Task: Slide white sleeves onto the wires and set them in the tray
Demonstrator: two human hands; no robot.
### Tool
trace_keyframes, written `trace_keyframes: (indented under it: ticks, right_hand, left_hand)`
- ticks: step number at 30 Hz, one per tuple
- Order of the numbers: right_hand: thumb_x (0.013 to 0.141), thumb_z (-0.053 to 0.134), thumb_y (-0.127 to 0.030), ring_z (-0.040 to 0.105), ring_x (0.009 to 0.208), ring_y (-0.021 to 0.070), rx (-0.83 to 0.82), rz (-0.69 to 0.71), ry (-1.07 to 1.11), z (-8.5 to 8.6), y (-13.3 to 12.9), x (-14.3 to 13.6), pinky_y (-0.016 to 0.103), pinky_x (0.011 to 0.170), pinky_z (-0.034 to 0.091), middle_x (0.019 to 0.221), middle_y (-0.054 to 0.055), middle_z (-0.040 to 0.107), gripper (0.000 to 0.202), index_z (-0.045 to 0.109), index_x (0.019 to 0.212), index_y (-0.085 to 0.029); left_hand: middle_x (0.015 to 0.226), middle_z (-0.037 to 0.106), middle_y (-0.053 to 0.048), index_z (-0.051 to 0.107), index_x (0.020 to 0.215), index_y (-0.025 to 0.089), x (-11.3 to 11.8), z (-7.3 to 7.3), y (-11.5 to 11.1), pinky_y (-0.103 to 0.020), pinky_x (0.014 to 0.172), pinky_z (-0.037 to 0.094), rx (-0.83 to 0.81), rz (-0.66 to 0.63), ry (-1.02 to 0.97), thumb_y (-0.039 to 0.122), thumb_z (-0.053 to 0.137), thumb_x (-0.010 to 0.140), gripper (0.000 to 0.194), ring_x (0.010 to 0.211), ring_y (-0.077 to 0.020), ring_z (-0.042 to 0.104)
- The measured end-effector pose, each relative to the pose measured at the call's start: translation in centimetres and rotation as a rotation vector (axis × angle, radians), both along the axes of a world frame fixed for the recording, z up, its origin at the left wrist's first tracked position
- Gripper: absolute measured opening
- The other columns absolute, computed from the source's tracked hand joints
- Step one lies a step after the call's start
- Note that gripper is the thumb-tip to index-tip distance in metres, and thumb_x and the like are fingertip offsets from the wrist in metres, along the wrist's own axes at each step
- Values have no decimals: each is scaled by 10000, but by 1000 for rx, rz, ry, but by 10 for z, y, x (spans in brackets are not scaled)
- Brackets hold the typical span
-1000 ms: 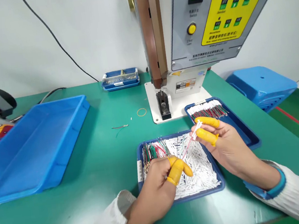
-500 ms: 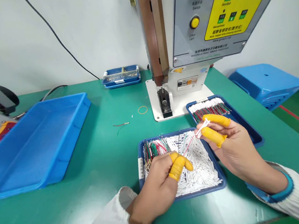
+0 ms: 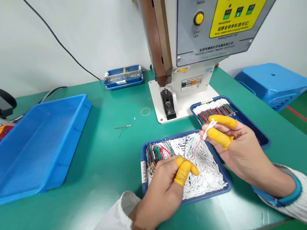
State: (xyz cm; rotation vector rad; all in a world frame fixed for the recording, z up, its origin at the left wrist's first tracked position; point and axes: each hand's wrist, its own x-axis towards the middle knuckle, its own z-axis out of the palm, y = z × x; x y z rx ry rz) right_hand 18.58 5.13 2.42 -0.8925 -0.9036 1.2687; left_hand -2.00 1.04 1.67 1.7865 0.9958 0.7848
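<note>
My left hand (image 3: 169,182), with yellow finger cots on thumb and forefinger, is closed on thin coloured wires (image 3: 194,150) above the near tray. Between the yellow-covered thumb and finger of my right hand (image 3: 235,145) are a few short white tubes (image 3: 209,128), close to the upper end of the wires. Whether a wire enters a tube is too small to tell. Below both hands lies a blue tray (image 3: 191,201) full of loose white tubes (image 3: 207,177), with bundled red, green and black wires (image 3: 158,152) at its left.
A second blue tray (image 3: 253,132) behind my right hand holds rows of white-tipped wires (image 3: 216,110). The crimping machine (image 3: 168,103) stands behind. At left is a large blue bin (image 3: 44,144); a rubber band (image 3: 145,111) and a loose wire piece (image 3: 123,127) lie mid-table. A blue stool (image 3: 273,80) is at right.
The view has shifted slightly. My right hand's fingers and the white tubes have moved a little up and to the right; my left hand keeps its pinch on the wires.
</note>
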Motion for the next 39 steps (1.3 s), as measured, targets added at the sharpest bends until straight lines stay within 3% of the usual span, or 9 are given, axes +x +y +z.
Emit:
trace_keyframes:
  ticks: [5, 10, 21, 28, 39]
  right_hand:
    - [748, 902, -237, 781, 810, 168, 4, -4, -8, 1, 1, 0, 358, 855, 671, 886, -19, 809, 241, 784, 947, -302]
    - [743, 906, -240, 781, 826, 168, -16, 0, -12, 1, 2, 0, 348, 854, 669, 883, -16, 806, 244, 786, 949, -292]
    - [713, 922, -194, 779, 810, 128, -36, 24, 63, 3, 0, 0, 230, 796, 658, 867, -27, 808, 271, 803, 932, -300]
    - [721, 921, -211, 780, 810, 115, -27, 11, 64, 4, 1, 0, 193, 801, 645, 866, -25, 813, 247, 807, 925, -292]
    - [705, 929, -161, 784, 816, 102, -40, 19, 133, 3, 2, -1, 142, 829, 628, 873, -24, 817, 260, 813, 914, -263]
  left_hand:
    - [813, 667, -12, 686, 889, 179, 2, 5, 0, -266, 734, 390, 18, -8, -10, 171, 408, 1018, 306, 765, -133, 574]
    - [860, 678, -2, 685, 925, 190, 2, 0, 0, -260, 761, 395, 29, -8, -15, 114, 407, 993, 296, 808, -127, 589]
    - [867, 658, 21, 685, 981, 201, -1, -3, -1, -236, 748, 393, 37, -19, -15, 6, 402, 918, 350, 790, -109, 576]
    - [865, 673, 0, 680, 970, 183, 1, 3, -1, -240, 740, 400, 98, -7, 10, 21, 375, 935, 347, 783, -119, 581]
    - [835, 638, 8, 685, 977, 179, 1, 0, 0, -228, 725, 392, 63, -14, -11, 16, 401, 928, 331, 770, -108, 561]
